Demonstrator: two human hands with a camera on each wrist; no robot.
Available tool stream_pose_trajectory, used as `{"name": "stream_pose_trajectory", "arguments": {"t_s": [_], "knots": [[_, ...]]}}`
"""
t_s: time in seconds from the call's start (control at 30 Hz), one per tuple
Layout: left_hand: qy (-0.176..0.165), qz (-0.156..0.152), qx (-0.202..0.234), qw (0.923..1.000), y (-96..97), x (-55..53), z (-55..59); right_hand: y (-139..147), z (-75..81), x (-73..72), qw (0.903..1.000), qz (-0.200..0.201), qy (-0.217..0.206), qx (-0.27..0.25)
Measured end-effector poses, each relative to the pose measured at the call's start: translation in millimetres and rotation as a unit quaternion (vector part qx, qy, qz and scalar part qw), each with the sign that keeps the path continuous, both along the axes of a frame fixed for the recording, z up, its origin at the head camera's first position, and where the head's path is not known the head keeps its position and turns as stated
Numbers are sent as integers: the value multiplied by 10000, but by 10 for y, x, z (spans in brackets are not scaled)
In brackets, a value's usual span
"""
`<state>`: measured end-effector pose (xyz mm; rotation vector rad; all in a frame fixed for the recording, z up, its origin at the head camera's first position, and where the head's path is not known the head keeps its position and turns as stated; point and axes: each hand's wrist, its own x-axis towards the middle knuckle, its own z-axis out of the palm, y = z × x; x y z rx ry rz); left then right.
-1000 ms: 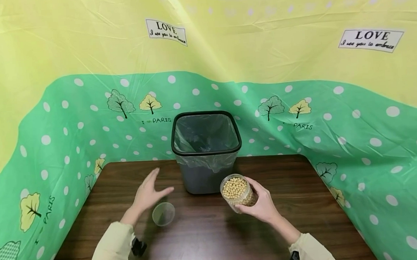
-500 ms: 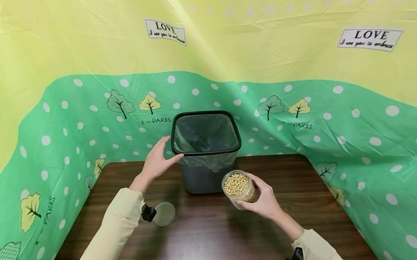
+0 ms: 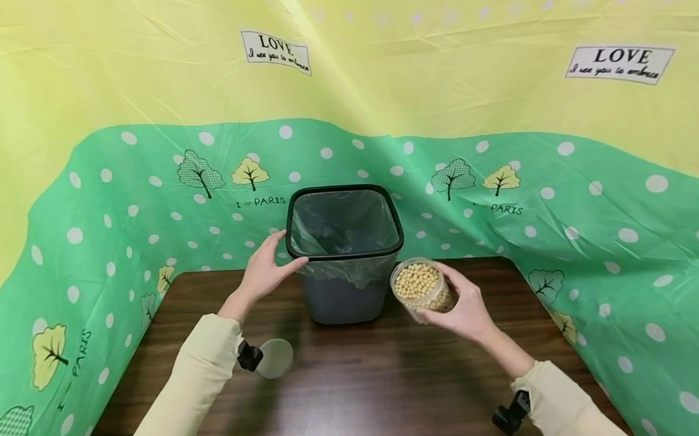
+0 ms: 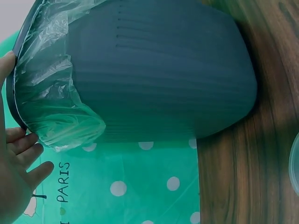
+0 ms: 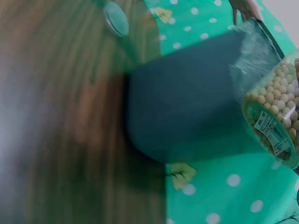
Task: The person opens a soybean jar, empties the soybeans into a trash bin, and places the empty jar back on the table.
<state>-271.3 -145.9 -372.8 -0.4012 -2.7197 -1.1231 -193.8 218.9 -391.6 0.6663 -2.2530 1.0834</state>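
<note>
A dark grey trash can (image 3: pixel 344 299) with a black rim and a clear plastic liner (image 4: pixel 53 112) stands at the back of the table. My left hand (image 3: pixel 264 270) holds its front left corner at the rim, thumb on the front and fingers along the side. To the right of the can, my right hand (image 3: pixel 463 304) grips a clear round jar (image 3: pixel 425 289), raised and tilted to the left. Pale yellow beans, like soybeans, fill the jar, and its mouth is uncovered. A label (image 5: pixel 272 132) shows on the jar's base in the right wrist view.
A clear round lid (image 3: pixel 278 358) lies on the dark wooden table (image 3: pixel 346 400), partly hidden by the left wrist camera (image 3: pixel 250 356). Green and yellow printed cloth (image 3: pixel 347 156) hangs behind the can and along both sides.
My left hand has moved up and forward from near the lid to the trash can's rim. My right hand has carried the jar up and to the right, beside the can.
</note>
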Motion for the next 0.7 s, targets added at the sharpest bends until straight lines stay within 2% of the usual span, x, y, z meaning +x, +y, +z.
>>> {"name": "stream_pose_trajectory", "arguments": {"t_s": [0.1,0.3,0.47,0.7], "knots": [[-78,-5,95,9999,6,3,1,128,44,-187,9998,-190,38,58],[-335,32,236,9992,32,6,-4,238,311,-490,9987,-445,181,161],[-414,110,349,9985,43,11,0,233,493,-686,9974,-430,362,440],[-459,133,339,9983,46,12,33,227,590,-938,9928,-318,615,977]]}}
